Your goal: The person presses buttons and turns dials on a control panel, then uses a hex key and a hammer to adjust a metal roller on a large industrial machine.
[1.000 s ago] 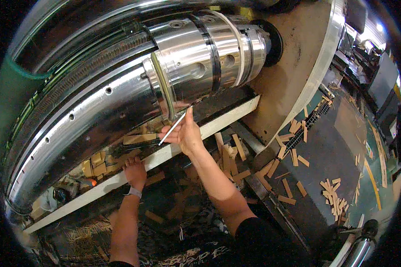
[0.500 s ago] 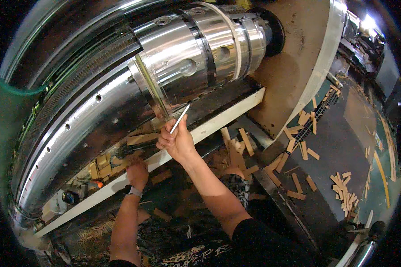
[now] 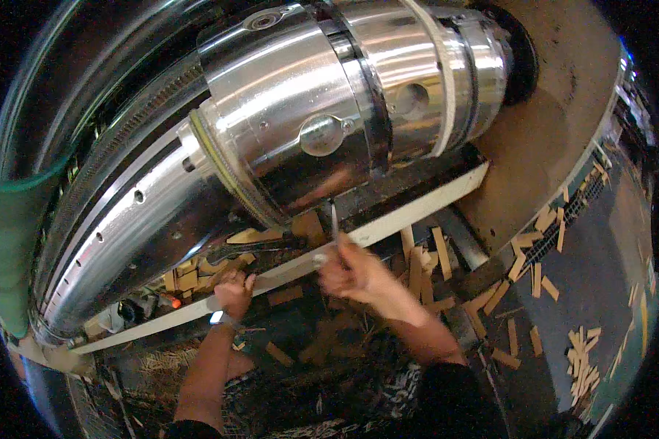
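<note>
My right hand (image 3: 351, 274) is closed around a slim silver rod-like tool (image 3: 334, 219), whose dark tip points up toward the underside of a shiny metal cylinder (image 3: 278, 80). The tool's exact kind does not show. To the left, my left hand (image 3: 233, 294), with a watch (image 3: 217, 317) on its wrist, has its fingers curled in at the pale rail (image 3: 293, 271). Whether anything lies inside those fingers is hidden. A yellowish-green band (image 3: 223, 164) wraps the cylinder just above and between my hands.
Small wooden pieces (image 3: 187, 282) lie behind the rail, beside an orange-tipped item (image 3: 174, 302). More wood strips (image 3: 583, 362) are scattered over the dark floor at right. A large brown panel (image 3: 564, 124) stands at the cylinder's right end. A green cover (image 3: 11, 249) borders the left.
My right hand has drawn down and away from the band, with the tool now pointing more upright. My left hand has pulled back slightly toward me. The view has shifted closer to the cylinder.
</note>
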A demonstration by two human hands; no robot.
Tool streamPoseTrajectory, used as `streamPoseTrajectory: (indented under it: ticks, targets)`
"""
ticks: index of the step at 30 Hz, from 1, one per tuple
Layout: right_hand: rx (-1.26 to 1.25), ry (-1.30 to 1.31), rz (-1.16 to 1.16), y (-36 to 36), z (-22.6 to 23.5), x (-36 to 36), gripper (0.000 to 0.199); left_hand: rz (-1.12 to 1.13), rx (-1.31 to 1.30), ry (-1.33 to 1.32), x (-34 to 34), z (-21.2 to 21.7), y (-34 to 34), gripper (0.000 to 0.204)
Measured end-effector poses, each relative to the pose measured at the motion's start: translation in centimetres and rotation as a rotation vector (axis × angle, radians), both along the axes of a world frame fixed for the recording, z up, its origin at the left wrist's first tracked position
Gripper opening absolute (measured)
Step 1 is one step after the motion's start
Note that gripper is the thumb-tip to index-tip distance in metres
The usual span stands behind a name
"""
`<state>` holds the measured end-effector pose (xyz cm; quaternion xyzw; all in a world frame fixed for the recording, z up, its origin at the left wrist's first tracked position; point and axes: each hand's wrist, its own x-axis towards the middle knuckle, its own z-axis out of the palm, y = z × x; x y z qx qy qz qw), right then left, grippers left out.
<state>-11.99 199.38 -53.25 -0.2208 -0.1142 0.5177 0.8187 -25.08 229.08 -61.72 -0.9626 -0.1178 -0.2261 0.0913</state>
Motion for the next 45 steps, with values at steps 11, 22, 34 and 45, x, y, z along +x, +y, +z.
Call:
streamPoseTrajectory:
  ticks: [11,22,34,45]
  targets:
    - [-0.577,-1.757,-0.866,-7.7,3.3,9.5,0.03,0.033,-0.061,0.027,0.4,1.0,-2.2,0.035]
    - [-0.916,-2.028,-1.08,-7.7,5.7,7.6,0.029,0.127,-0.19,0.163,1.0,3.1,-3.9,0.044]
    - [-0.484,-1.327,-1.177,-6.1,7.9,3.0,0.043,0.146,0.01,0.103,0.9,-0.3,-1.7,0.03]
    - [-1.217,-1.809,-1.011,-3.6,10.8,0.6,0.046,0.047,-0.068,-0.127,1.0,-0.1,-1.7,0.049]
